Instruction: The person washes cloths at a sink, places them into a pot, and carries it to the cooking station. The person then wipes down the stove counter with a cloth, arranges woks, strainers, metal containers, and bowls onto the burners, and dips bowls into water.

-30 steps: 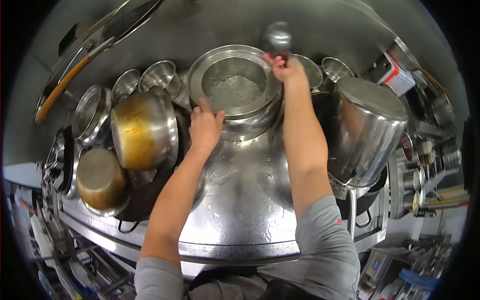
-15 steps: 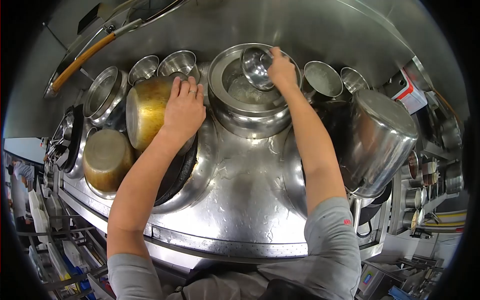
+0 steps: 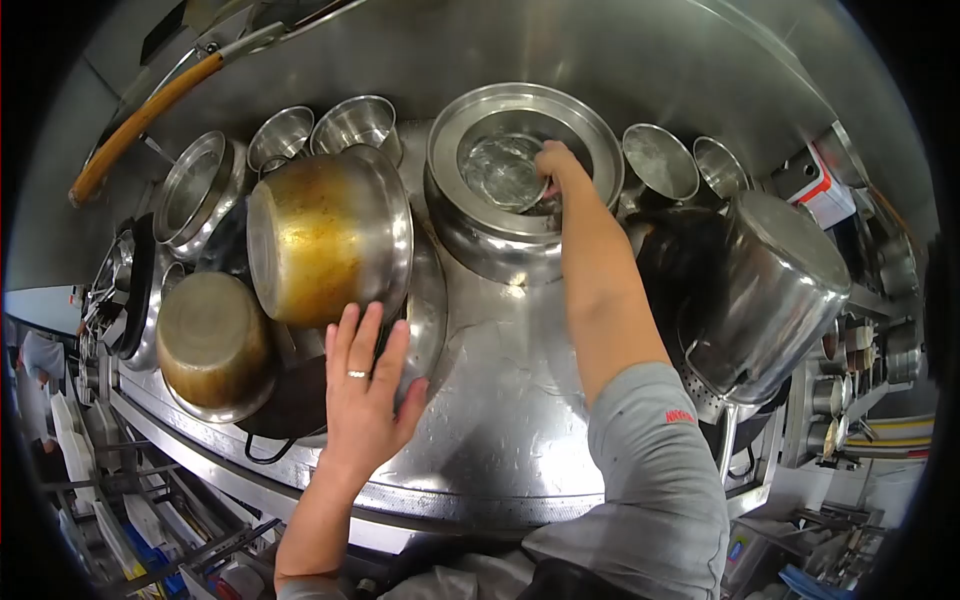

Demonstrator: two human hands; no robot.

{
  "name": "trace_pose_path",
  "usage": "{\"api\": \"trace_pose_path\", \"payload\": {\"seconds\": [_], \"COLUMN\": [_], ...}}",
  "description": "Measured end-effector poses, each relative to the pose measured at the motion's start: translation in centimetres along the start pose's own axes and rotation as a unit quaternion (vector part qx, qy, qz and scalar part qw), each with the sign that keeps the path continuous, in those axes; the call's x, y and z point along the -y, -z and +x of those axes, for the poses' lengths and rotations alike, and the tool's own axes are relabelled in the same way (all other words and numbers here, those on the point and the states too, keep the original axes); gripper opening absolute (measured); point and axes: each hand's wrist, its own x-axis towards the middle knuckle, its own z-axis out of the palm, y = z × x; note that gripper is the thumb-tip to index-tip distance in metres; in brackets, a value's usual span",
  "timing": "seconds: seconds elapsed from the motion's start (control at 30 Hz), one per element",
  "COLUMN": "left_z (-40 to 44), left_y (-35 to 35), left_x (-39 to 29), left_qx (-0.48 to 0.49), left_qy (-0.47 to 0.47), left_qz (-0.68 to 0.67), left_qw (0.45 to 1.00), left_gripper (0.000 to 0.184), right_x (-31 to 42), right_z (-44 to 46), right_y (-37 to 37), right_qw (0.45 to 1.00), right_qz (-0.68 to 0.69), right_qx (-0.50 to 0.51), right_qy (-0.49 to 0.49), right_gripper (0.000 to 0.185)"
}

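My right hand point(image 3: 560, 170) grips the edge of a small shiny metal bowl point(image 3: 503, 172), its fingers down inside the mouth of a wide steel pot point(image 3: 445, 165). The bowl sits low in that pot, with water in and around it. Palm down with fingers spread, my left hand point(image 3: 365, 400) is by the lower edge of a large, yellow-stained metal pot point(image 3: 310, 235) tipped on its side. Whether its fingertips touch that pot I cannot tell. Beneath lies a dark wok point(image 3: 290, 395), partly covered.
A smaller stained pot point(image 3: 215, 335) rests upside down at the left. On the right leans a tall steel stockpot point(image 3: 785, 290), base up. Several metal containers line the back wall, among them a round one with cloudy liquid point(image 3: 660, 160). A wooden handle point(image 3: 150, 125) crosses the upper left.
My left hand has come off the top of the stained pot and moved down toward me. My right hand has lowered the bowl from above the opening into the water.
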Motion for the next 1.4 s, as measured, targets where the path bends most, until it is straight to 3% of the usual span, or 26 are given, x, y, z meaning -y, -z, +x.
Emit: {"api": "trace_pose_path", "payload": {"seconds": [0.1,0.23,0.33,0.47,0.57,0.67,0.8,0.9,0.93,1.07,1.17,1.2,1.23,1.3,1.4], "left_z": [-3.0,-4.9,-5.1,-5.7,-6.8,-7.4,-7.3,-7.0,-6.8,-6.6,-7.1,-7.2,-7.3,-7.5,-7.9], "left_y": [0.0,0.4,1.0,1.8,1.6,1.5,1.4,1.2,1.0,0.6,0.8,0.8,0.8,0.7,0.1], "left_x": [0.5,0.2,-0.8,-1.7,-2.0,-2.5,-3.3,-4.1,-4.5,-5.1,-5.0,-4.8,-4.6,-3.9,-2.5], "left_qx": [-0.017,-0.030,-0.024,-0.035,-0.042,-0.047,-0.045,-0.040,-0.040,-0.037,-0.038,-0.037,-0.035,-0.036,-0.038], "left_qy": [0.027,0.045,0.053,0.058,0.077,0.093,0.103,0.108,0.107,0.102,0.110,0.112,0.113,0.113,0.119], "left_qz": [-0.013,-0.020,-0.024,-0.017,-0.016,-0.017,-0.020,-0.032,-0.038,-0.042,-0.046,-0.044,-0.044,-0.054,-0.073], "left_qw": [0.999,0.998,0.998,0.998,0.996,0.994,0.993,0.993,0.993,0.993,0.992,0.992,0.992,0.992,0.989], "left_gripper": [0.059,0.058,0.058,0.057,0.057,0.057,0.056,0.056,0.056,0.056,0.055,0.055,0.055,0.055,0.056], "right_x": [-0.5,-0.1,0.5,-0.6,-1.8,-3.1,-3.4,-2.8,-2.5,-0.7,1.1,2.3,1.8,1.5,0.9], "right_z": [-1.7,-5.1,-7.5,-8.5,-7.8,-5.8,-7.0,-7.7,-7.6,-7.4,-9.4,-13.7,-9.2,-9.0,-6.2], "right_y": [0.4,2.0,5.9,9.3,10.7,11.8,13.8,14.2,14.4,12.8,9.2,8.9,6.9,4.5,2.1], "right_qw": [0.982,0.920,0.895,0.850,0.814,0.739,0.579,0.541,0.557,0.743,0.905,0.949,0.919,0.842,0.769], "right_qz": [0.188,0.383,0.441,0.506,0.566,0.670,0.815,0.840,0.829,0.664,0.361,0.160,-0.035,-0.248,-0.384], "right_qx": [0.002,-0.055,-0.061,-0.140,-0.129,-0.052,0.022,0.031,0.043,0.016,-0.159,-0.220,-0.333,-0.384,-0.393], "right_qy": [-0.033,0.059,0.013,0.052,0.034,0.033,-0.006,0.008,0.011,0.082,0.157,0.158,0.207,0.288,0.327], "right_gripper": [0.049,0.035,0.033,0.025,0.022,0.024,0.033,0.035,0.032,0.028,0.031,0.038,0.035,0.030,0.029]}}
